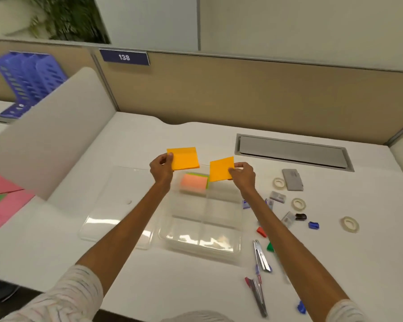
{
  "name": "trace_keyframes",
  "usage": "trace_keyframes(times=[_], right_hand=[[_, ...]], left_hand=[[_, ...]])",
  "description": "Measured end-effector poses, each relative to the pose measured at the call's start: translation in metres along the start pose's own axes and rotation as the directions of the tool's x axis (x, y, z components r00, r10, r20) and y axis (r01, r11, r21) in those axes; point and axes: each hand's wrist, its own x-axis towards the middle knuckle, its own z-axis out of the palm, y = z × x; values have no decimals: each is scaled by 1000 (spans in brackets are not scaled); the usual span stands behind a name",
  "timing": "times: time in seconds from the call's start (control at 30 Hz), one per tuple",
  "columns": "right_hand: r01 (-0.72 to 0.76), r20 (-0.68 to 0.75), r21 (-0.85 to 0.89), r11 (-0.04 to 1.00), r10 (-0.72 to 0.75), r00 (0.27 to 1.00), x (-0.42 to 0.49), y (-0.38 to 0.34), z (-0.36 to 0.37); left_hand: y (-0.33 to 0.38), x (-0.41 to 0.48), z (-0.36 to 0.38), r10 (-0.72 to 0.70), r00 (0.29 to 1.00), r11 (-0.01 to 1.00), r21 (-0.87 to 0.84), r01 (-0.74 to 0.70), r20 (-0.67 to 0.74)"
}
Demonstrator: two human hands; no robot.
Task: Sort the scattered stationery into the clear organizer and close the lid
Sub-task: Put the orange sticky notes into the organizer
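Surface [137, 135]: white office desk, with a tan partition [242, 89] along the back and a grey hatch [293, 152] set into it on the right.
Lid [116, 205]: clear, flipped open and lying flat just left of the organizer, right up against it.
Organizer [221, 208]: clear box in the middle of the surface, split into compartments.
Left hand [161, 169]: held up over the organizer's far edge, thumb and fingers clamped on the left edge of an orange pad [185, 159].
Right hand [243, 175]: same deal, fingers pinched on the right edge of a second orange pad [220, 169], which is tilted a bit. The two pads are near each other but not touching.
Pink pad [193, 182]: sitting in the far-left compartment, with a green layer peeking out at its edge.
Pens [257, 296]: a few at the front right, kinda blurry.
Tape rolls [298, 204]: three, loose on the right and apart from the organizer.
Small stuff: a red bit [261, 231] and a blue bit [313, 225] by the right forearm, too small to call.
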Motion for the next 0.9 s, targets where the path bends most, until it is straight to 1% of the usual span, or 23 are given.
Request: trace_keyframes(times=[0.1, 0.2, 0.3, 0.4, 0.47, 0.53, 0.57, 0.6, 0.63, 0.67, 0.7, 0.77, 0.83, 0.9], right_hand=[[-45, 17, 8, 999, 45, 999, -5, -4, 37], [-63, 15, -12, 998, 63, 998, -9, -5, 63], [-76, -13, -19, 997, 76, 997, -11, -5, 80], [-91, -22, -3, 996, 91, 996, -12, -3, 90], [-91, 26, -35, 995, 92, 995, -11, -2, 95], [-58, 137, -47, 997, 64, 988, -10, -2, 96], [-2, 185, -105, 994, 21, 982, -9, -2, 96], [78, 218, -215, 974, -30, 975, -7, -1, 94], [154, 233, -331, 931, -77, 969, -7, -1, 92], [205, 222, -418, 885, -120, 968, -5, -1, 89], [232, 207, -459, 858, -150, 967, -4, 0, 85], [238, 163, -441, 865, -184, 969, -1, 1, 79], [213, 126, -338, 917, -181, 975, 0, 1, 75], [190, 143, -217, 958, -161, 977, 1, 0, 73]], left_hand=[[-5, 18, -31, 10, 998, 1000, 26, -9, -57], [-12, 32, -49, -7, 996, 1000, 28, 10, -84], [-19, 39, -54, -26, 997, 999, 22, 28, -74], [-24, 42, -50, -35, 999, 999, 13, 35, -29], [-27, 42, -46, -51, 999, 999, 3, 51, 8], [-30, 42, -41, -67, 997, 998, -7, 67, 28], [-31, 42, -39, -70, 997, 997, -14, 71, 36], [-32, 42, -37, -70, 997, 997, -18, 71, 45], [-33, 43, -35, -67, 996, 997, -20, 69, 56], [-33, 44, -33, -65, 996, 998, -20, 67, 68], [-35, 45, -32, -66, 995, 997, -22, 68, 80], [-36, 45, -28, -74, 991, 997, -26, 78, 108], [-36, 44, -24, -86, 986, 996, -22, 90, 141], [-36, 42, -20, -90, 977, 996, -10, 94, 192]])
